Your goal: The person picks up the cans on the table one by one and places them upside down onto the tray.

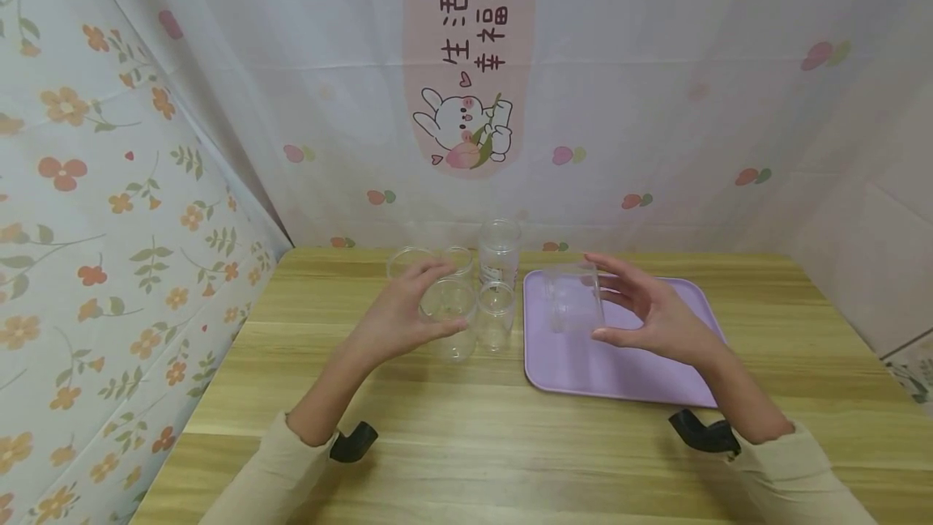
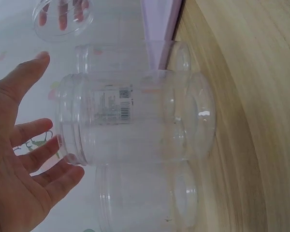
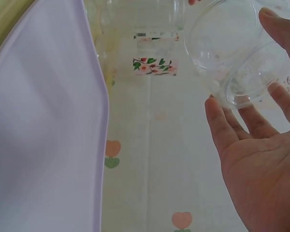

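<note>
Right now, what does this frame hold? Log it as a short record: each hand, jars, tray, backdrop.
Left hand: fingers spread near the front-left clear jar's rim; contact unclear
Right hand: holds a clear container raised over the tray
Other jars: include a tall jar behind a smaller jar
Tray: purple, on the wooden table, right of the grouped jars
Backdrop: printed cloth

A label (image 2: 112,104) beyond my left hand (image 1: 399,310) blurred past reading, a rear jar (image 1: 405,262) partly hidden behind that hand, the lilac tray (image 3: 48,121) beneath my right hand (image 1: 656,316) cropped in that wrist's view
</note>
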A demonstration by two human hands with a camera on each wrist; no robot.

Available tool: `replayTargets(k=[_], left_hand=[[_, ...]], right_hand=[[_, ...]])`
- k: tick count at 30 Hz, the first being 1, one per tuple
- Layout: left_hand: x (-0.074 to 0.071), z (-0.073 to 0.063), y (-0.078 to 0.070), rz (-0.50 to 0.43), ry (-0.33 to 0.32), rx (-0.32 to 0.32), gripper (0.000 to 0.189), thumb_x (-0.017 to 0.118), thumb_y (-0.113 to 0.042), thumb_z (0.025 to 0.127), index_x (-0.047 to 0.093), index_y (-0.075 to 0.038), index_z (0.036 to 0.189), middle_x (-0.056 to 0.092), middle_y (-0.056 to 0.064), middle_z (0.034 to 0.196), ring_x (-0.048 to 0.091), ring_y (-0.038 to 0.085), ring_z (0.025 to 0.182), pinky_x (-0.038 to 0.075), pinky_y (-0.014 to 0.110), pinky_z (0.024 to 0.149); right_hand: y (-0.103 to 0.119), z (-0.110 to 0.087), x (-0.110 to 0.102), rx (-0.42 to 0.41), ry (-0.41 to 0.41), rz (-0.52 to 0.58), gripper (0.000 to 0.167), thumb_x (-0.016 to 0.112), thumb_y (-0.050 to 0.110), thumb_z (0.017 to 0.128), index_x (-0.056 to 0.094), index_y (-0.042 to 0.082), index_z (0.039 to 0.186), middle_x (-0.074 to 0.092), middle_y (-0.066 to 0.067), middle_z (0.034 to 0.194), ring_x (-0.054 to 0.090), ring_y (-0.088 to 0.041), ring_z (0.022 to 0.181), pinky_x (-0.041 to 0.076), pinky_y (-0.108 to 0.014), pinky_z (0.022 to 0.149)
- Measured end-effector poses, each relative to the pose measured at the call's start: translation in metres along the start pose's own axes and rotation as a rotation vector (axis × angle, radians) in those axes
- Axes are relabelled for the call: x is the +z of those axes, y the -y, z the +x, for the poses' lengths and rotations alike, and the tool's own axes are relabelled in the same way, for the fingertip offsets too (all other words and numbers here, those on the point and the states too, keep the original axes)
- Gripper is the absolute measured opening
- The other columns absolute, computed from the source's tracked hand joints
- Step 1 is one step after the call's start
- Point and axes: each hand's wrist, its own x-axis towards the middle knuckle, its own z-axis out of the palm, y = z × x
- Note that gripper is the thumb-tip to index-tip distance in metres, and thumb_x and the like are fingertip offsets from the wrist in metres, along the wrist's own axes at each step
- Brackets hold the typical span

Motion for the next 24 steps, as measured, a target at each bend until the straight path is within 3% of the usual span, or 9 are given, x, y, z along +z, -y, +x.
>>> replayTargets(k=[8,16,24], left_hand=[[0.005,0.001,0.002,0.077,0.014,0.027,0.079,0.091,-0.036,0.077,0.058,-0.004,0.142,0.052,0.008,0.143,0.051,0.027,0.13,0.046,0.043,0.106],[0.009,0.001,0.006,0.158,0.016,0.091,0.077,0.088,-0.038,0.081,0.057,-0.002,0.141,0.053,0.012,0.141,0.051,0.03,0.128,0.048,0.044,0.103],[0.01,0.001,0.004,0.182,0.036,0.076,0.073,0.086,-0.035,0.084,0.056,-0.001,0.142,0.051,0.012,0.141,0.05,0.03,0.129,0.048,0.044,0.102]], right_hand=[[0.0,-0.005,-0.004,-0.009,0.003,-0.014,0.096,0.084,-0.014,0.075,0.036,0.004,0.156,0.036,-0.025,0.154,0.046,-0.034,0.133,0.042,-0.03,0.108],[-0.003,-0.011,-0.009,-0.004,0.006,-0.025,0.096,0.083,-0.015,0.075,0.034,0.0,0.156,0.039,-0.012,0.156,0.046,-0.022,0.135,0.041,-0.029,0.108],[-0.005,-0.016,-0.013,-0.005,0.007,-0.041,0.096,0.084,-0.014,0.075,0.035,0.001,0.156,0.04,-0.012,0.156,0.046,-0.032,0.134,0.042,-0.028,0.107]])
